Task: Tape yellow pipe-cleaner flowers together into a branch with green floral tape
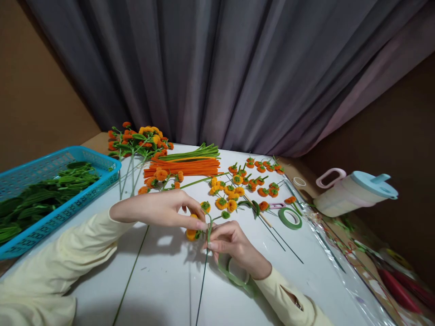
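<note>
My left hand [163,209] pinches a small orange pipe-cleaner flower [191,233] at the top of a thin dark stem wire [201,280]. My right hand [234,248] is closed on the same stem just below the flower, with a roll of green floral tape [234,277] hanging under its palm. Both hands meet over the white table [163,280], near its middle. Both sleeves are pale yellow.
Several orange and yellow pipe-cleaner flowers [234,185] lie behind the hands, with orange and green pipe cleaners [185,166] and a finished bunch [139,140]. A blue basket of green leaves [44,190] stands left. Another tape roll [290,218] and a lidded jug [353,192] are right.
</note>
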{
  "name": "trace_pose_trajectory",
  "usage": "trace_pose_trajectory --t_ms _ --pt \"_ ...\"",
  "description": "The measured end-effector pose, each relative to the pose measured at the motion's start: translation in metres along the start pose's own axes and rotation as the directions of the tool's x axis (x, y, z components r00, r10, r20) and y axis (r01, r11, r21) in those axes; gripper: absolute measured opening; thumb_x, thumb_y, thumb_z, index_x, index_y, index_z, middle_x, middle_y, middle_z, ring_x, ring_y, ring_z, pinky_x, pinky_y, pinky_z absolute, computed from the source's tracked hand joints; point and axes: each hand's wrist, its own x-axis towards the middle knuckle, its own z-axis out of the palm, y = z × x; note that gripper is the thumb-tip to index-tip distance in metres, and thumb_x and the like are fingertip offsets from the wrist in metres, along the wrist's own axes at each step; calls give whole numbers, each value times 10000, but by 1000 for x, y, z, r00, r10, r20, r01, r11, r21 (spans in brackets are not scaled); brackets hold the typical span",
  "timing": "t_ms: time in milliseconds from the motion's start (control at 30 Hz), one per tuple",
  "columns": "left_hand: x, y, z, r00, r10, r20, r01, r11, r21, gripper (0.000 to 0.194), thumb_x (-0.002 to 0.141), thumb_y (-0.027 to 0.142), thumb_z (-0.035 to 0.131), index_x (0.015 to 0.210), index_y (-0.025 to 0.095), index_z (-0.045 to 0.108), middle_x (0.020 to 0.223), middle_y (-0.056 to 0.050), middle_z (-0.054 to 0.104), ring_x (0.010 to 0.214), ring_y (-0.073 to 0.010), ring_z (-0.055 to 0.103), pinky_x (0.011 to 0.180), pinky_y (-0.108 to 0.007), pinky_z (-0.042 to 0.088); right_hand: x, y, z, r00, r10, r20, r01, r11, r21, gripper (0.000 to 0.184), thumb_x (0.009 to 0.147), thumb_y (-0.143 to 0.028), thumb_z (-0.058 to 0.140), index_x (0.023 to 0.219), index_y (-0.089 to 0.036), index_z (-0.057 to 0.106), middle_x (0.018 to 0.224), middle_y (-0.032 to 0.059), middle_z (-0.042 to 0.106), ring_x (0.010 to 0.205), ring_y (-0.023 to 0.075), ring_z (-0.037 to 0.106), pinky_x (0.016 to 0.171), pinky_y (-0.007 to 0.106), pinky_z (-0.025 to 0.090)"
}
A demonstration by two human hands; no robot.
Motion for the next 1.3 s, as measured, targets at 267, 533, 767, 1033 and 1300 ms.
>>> trace_pose_trajectory --t_ms 267,533,767,1033,1300 --pt "2 -2 17 985 101 -141 -87 991 105 212 857 297 560 867 179 736 837 -39 718 819 -155 595 757 -219 419 -2 2 1 998 -49 -33 46 995 -92 213 727 -368 736 690 -158 742 512 0 558 531 125 501 552 248 425" --pt "20 -16 29 985 27 -173 -27 1000 1 222 787 346 636 770 145 729 814 -60 687 822 -190 594 730 -251 432 -3 3 2 999 -7 -46 5 998 -57 202 721 -350 739 716 -149 750 512 0 550 460 101 465 448 222 379" --pt "18 -15 31 969 112 -220 -95 992 86 235 821 336 591 743 147 706 804 -60 664 822 -188 582 771 -273 427 -3 4 4 997 -31 -74 24 996 -87 209 720 -361 732 674 -157 736 513 22 573 579 147 490 506 244 409" --pt "12 -10 2 996 -21 -88 9 991 -135 289 805 412 609 1007 217 683 1024 -7 693 904 -155 601 764 -202 428 -4 4 4 996 -46 -74 39 994 -97 217 728 -364 731 673 -154 725 490 2 561 534 133 486 537 257 419" --pt "18 -15 15 991 6 -135 -27 988 -152 291 850 357 553 905 119 711 853 -60 720 770 -156 615 697 -212 456 0 2 1 997 -59 -58 52 992 -117 221 747 -351 720 667 -145 705 506 -7 565 531 124 494 582 264 418"
